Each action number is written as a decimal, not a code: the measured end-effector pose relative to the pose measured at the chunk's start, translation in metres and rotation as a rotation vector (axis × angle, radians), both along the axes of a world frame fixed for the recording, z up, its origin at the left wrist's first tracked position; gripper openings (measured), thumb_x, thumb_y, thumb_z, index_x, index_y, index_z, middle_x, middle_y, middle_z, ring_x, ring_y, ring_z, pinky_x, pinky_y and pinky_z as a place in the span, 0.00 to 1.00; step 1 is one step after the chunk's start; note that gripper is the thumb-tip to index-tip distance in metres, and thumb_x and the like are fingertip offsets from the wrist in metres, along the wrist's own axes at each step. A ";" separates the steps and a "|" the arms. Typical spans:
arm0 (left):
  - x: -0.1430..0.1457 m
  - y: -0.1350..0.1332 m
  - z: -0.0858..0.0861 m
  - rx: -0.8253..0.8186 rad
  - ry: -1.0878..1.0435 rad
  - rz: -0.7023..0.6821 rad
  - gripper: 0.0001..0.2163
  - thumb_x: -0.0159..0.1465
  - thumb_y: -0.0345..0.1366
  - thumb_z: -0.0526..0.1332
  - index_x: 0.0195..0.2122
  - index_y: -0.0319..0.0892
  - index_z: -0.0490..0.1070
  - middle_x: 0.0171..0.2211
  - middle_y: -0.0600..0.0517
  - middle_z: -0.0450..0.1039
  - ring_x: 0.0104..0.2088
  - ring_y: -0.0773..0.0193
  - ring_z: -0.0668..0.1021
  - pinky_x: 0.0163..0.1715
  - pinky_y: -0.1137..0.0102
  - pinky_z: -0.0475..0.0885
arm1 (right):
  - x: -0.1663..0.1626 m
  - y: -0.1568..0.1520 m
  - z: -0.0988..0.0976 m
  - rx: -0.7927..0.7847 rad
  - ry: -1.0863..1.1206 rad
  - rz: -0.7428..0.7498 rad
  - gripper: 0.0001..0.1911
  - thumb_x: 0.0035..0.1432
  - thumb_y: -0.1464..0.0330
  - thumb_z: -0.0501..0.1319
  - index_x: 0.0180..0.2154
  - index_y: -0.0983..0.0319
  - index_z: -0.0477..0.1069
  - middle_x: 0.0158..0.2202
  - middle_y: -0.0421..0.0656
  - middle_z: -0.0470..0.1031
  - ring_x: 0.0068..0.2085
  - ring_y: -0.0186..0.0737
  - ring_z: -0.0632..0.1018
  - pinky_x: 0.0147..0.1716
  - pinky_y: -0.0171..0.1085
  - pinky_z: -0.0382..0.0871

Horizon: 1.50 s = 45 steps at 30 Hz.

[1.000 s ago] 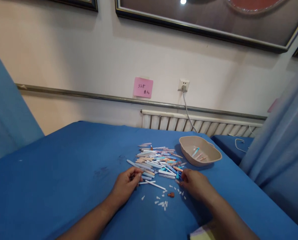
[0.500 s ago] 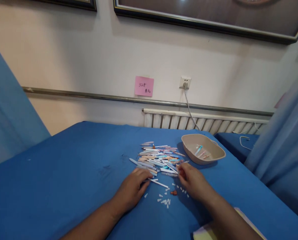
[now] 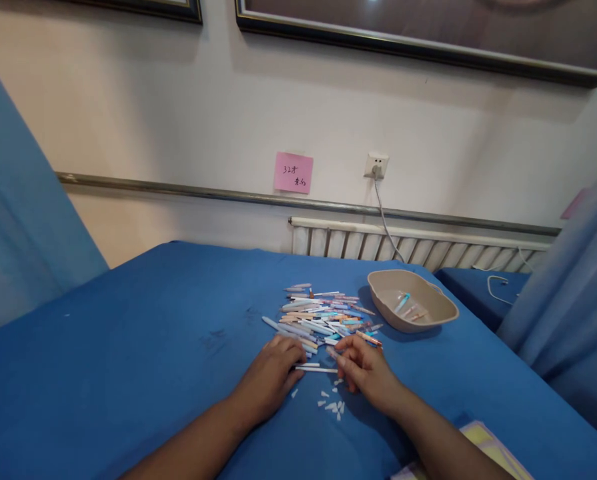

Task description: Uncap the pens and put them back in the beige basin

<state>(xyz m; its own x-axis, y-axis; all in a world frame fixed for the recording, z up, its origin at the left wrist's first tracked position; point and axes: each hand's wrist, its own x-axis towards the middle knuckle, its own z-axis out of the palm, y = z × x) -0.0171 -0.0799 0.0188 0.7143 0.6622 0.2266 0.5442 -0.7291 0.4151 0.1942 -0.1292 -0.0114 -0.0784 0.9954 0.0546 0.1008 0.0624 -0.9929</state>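
Observation:
My left hand [image 3: 272, 375] rests on the blue cloth with its fingers curled over the left ends of thin white sticks [image 3: 317, 369]. At the right end of these sticks, my right hand [image 3: 367, 369] is closed, thumb against fingers, on a pale pinkish pen [image 3: 332, 353]. An orange pen [image 3: 369, 339] shows along the top of that hand; whether it is held or lies behind, I cannot tell. Just beyond both hands spreads a pile of pens [image 3: 323, 317] in pale, blue and orange colours. Small white cone-shaped tips [image 3: 333, 405] lie scattered in front of the hands.
A beige basin [image 3: 413, 290] with several pens in it stands right of the pile. Yellowish packaging [image 3: 485, 443] lies by my right forearm. Beyond the blue-covered table [image 3: 143, 347] are a radiator [image 3: 348, 243] and a plugged-in cable [image 3: 384, 213]. Blue curtains hang at both sides.
My right hand has moved from the pile's edge toward me and left, to the white sticks. One white stick has turned from slanted to nearly level. My left hand has hardly moved.

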 end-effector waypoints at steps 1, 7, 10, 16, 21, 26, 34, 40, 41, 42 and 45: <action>0.000 0.000 0.000 0.006 0.007 -0.006 0.05 0.59 0.28 0.60 0.35 0.44 0.70 0.40 0.52 0.70 0.44 0.58 0.69 0.44 0.65 0.62 | 0.001 0.001 0.001 -0.018 0.034 -0.014 0.16 0.53 0.54 0.59 0.36 0.59 0.62 0.20 0.32 0.67 0.15 0.26 0.63 0.15 0.28 0.57; 0.002 -0.004 0.006 0.084 0.142 -0.038 0.04 0.63 0.32 0.58 0.33 0.44 0.71 0.37 0.51 0.71 0.40 0.58 0.70 0.40 0.65 0.62 | 0.006 0.004 0.009 -0.063 0.065 -0.097 0.20 0.49 0.51 0.60 0.28 0.61 0.62 0.16 0.31 0.64 0.13 0.24 0.59 0.12 0.26 0.52; 0.005 -0.005 0.009 0.132 0.202 -0.039 0.08 0.65 0.33 0.54 0.32 0.43 0.71 0.35 0.50 0.71 0.38 0.58 0.71 0.39 0.65 0.62 | 0.006 0.005 0.009 -0.125 0.137 -0.114 0.19 0.50 0.52 0.60 0.27 0.61 0.61 0.16 0.31 0.63 0.12 0.23 0.58 0.11 0.26 0.49; 0.006 -0.005 0.007 0.147 0.200 -0.030 0.10 0.67 0.33 0.50 0.32 0.42 0.70 0.34 0.50 0.71 0.36 0.59 0.71 0.39 0.65 0.62 | 0.006 0.004 0.010 -0.190 0.268 -0.133 0.15 0.49 0.55 0.57 0.28 0.60 0.60 0.15 0.30 0.63 0.11 0.24 0.57 0.09 0.26 0.47; 0.003 -0.005 0.006 0.087 0.092 0.042 0.08 0.67 0.34 0.50 0.35 0.43 0.68 0.34 0.50 0.71 0.36 0.59 0.71 0.39 0.66 0.63 | 0.009 0.005 0.009 -0.196 0.277 -0.140 0.14 0.47 0.58 0.61 0.29 0.60 0.61 0.17 0.30 0.64 0.12 0.24 0.59 0.09 0.25 0.48; 0.002 -0.009 0.005 -0.035 -0.023 0.126 0.07 0.66 0.35 0.51 0.33 0.43 0.67 0.32 0.52 0.71 0.35 0.60 0.72 0.35 0.69 0.63 | 0.014 0.009 0.006 -0.148 0.268 -0.158 0.17 0.47 0.56 0.63 0.26 0.61 0.61 0.15 0.30 0.63 0.11 0.23 0.58 0.09 0.26 0.47; 0.000 -0.005 0.001 -0.175 -0.176 0.193 0.08 0.65 0.36 0.50 0.33 0.43 0.67 0.32 0.53 0.71 0.34 0.62 0.73 0.34 0.71 0.64 | 0.021 0.009 0.008 -0.144 0.314 -0.163 0.19 0.44 0.55 0.67 0.27 0.62 0.64 0.17 0.32 0.65 0.15 0.24 0.61 0.13 0.26 0.50; -0.002 -0.001 -0.002 -0.259 -0.276 0.227 0.08 0.64 0.38 0.52 0.34 0.42 0.68 0.31 0.53 0.72 0.33 0.62 0.74 0.34 0.72 0.66 | 0.020 0.006 0.015 -0.128 0.312 -0.120 0.22 0.45 0.54 0.66 0.37 0.62 0.68 0.26 0.37 0.70 0.21 0.27 0.66 0.18 0.27 0.57; -0.002 -0.001 -0.002 -0.266 -0.279 0.219 0.07 0.63 0.37 0.52 0.35 0.42 0.68 0.31 0.53 0.72 0.33 0.63 0.74 0.34 0.72 0.66 | 0.019 0.006 0.016 -0.122 0.284 -0.110 0.22 0.46 0.53 0.65 0.37 0.62 0.69 0.24 0.36 0.68 0.20 0.27 0.65 0.17 0.27 0.56; -0.002 -0.002 -0.002 -0.270 -0.271 0.204 0.07 0.63 0.36 0.53 0.35 0.42 0.68 0.31 0.53 0.72 0.33 0.63 0.74 0.34 0.72 0.66 | 0.017 0.005 0.016 -0.113 0.238 -0.103 0.22 0.47 0.52 0.64 0.35 0.62 0.69 0.22 0.35 0.66 0.19 0.27 0.63 0.17 0.27 0.55; -0.001 -0.006 -0.001 -0.237 -0.196 0.127 0.05 0.62 0.34 0.55 0.34 0.43 0.70 0.31 0.54 0.72 0.33 0.63 0.73 0.34 0.73 0.65 | 0.014 0.004 0.010 -0.054 0.017 -0.108 0.19 0.49 0.51 0.62 0.29 0.62 0.68 0.17 0.32 0.60 0.18 0.27 0.60 0.17 0.28 0.55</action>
<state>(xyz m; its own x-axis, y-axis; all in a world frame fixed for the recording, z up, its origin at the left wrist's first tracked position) -0.0179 -0.0861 0.0179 0.5807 0.7939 0.1806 0.5176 -0.5312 0.6708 0.2083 -0.1255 -0.0018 0.0301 0.9995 0.0006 0.0872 -0.0020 -0.9962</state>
